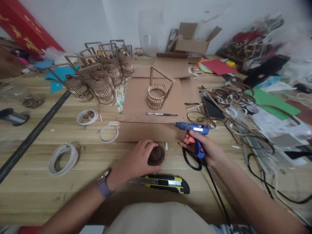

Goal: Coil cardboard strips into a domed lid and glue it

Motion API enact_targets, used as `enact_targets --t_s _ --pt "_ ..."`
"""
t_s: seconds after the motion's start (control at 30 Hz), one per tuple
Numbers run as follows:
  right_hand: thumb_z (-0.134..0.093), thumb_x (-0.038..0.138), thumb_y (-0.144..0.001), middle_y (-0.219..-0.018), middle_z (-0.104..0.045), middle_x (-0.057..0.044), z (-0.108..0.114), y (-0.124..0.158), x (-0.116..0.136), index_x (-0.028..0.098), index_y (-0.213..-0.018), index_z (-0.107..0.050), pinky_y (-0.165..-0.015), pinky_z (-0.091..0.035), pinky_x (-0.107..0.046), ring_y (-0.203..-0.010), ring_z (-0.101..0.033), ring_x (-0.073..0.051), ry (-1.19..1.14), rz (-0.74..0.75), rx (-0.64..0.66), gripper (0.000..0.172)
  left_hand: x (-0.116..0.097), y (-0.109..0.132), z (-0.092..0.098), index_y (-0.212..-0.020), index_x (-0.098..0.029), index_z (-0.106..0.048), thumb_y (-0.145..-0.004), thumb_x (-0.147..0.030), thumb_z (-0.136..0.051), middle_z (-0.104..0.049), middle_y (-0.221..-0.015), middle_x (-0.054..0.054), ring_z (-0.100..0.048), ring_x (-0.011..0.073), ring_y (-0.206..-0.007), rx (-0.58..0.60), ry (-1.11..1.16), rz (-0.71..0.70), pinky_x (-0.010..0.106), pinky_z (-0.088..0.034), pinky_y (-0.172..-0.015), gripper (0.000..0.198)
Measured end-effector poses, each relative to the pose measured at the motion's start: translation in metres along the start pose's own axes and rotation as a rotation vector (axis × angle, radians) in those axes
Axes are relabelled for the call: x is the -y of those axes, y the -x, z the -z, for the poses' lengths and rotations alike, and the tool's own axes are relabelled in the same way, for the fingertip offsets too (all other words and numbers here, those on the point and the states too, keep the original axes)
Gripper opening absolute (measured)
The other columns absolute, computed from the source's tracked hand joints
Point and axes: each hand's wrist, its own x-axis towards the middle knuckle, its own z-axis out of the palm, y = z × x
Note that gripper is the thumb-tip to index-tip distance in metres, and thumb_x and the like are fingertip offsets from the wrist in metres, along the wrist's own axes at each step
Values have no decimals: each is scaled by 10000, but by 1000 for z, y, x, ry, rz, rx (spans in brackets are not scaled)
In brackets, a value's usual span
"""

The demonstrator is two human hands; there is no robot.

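Observation:
My left hand (142,152) has its fingers curled round the edge of a small round, dark brown woven lid (157,155) at the front of the wooden table. In my right hand (204,146) is a blue hot glue gun (191,126), gripped by its handle, with a finger near the orange trigger. Its nozzle points left over the cardboard. A yellow and black utility knife (165,183) lies just below the lid, its blade side toward the left. Farther back, a small woven bamboo basket (157,96) with a tall angular handle stands on the cardboard sheet (136,87).
Several finished lidded baskets (102,86) stand at the back left. White rings (109,133) and a tape roll (63,159) lie on the left. A pen (162,114) rests on the cardboard. Tangled brown strips (229,94) and a phone (213,107) crowd the right. The glue gun's black cord (216,191) trails forward.

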Motion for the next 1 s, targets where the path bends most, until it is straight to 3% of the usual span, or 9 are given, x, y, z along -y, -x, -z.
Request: enact_targets --t_s 0.13,0.27,0.4,0.5,0.63,0.73,0.83,0.9,1.0 --pt "-900 336 -612 -623 -684 32 3 4 1 184 -685 -676 -739 -626 -229 -633 -680 -116 55 2 41 280 2 9 -12 -1235 -150 -553 -685 -362 -846 -549 -1314 162 -493 343 -1215 19 -231 -57 496 -430 -1047 658" --pt "-897 355 -607 -667 -702 16 -10 14 -4 184 -700 -692 -671 -618 -208 -626 -689 -126 36 -55 108 282 0 16 -12 -1221 -132 -568 -688 -485 -828 -524 -1364 191 -489 369 -1216 1 -324 -57 509 -443 -1022 691" --pt "-910 375 -560 -649 -699 16 -33 16 -14 192 -676 -701 -617 -602 -189 -610 -680 -128 -24 -122 163 300 -8 18 4 -1194 -157 -597 -834 -449 -711 -618 -1260 142 -556 316 -1144 -14 -316 -24 455 -464 -974 478" --pt "-916 368 -531 -646 -710 7 -41 16 -20 193 -677 -709 -598 -588 -162 -599 -675 -124 -7 -94 86 308 1 20 29 -1114 -200 -651 -900 -440 -631 -707 -1097 79 -632 264 -1029 -64 -325 139 385 -483 -904 322" --pt "-916 391 -513 -650 -720 8 -28 21 -20 205 -686 -722 -637 -593 -148 -620 -687 -129 34 -69 -44 321 41 27 80 -1095 -189 -668 -937 -383 -573 -739 -1016 90 -681 276 -929 -254 -411 495 361 -499 -780 267" --pt "-930 398 -481 -670 -728 -5 -16 26 -20 201 -683 -733 -676 -606 -170 -702 -715 -170 55 -113 -68 344 83 30 124 -1079 -125 -672 -963 -279 -523 -726 -990 139 -675 315 -965 -378 -483 713 418 -500 -821 244" --pt "-930 395 -495 -675 -730 -15 -10 28 -23 191 -678 -739 -671 -608 -184 -692 -712 -177 49 -126 -50 334 122 25 160 -1106 -137 -644 -961 -296 -567 -676 -1107 96 -652 247 -1015 -410 -499 847 449 -522 -890 228" --pt "-925 387 -515 -674 -726 -9 -10 27 -26 193 -700 -745 -654 -604 -189 -646 -694 -161 25 -124 -35 323 142 18 174 -1195 -167 -601 -946 -333 -602 -623 -1218 93 -636 236 -1043 -406 -483 890 446 -545 -884 300" --pt "-919 388 -535 -678 -722 -9 -11 26 -27 196 -723 -750 -655 -598 -208 -639 -682 -160 10 -106 -21 317 161 7 181 -1219 -166 -588 -942 -330 -610 -611 -1236 92 -633 246 -1053 -378 -429 916 446 -551 -877 323"
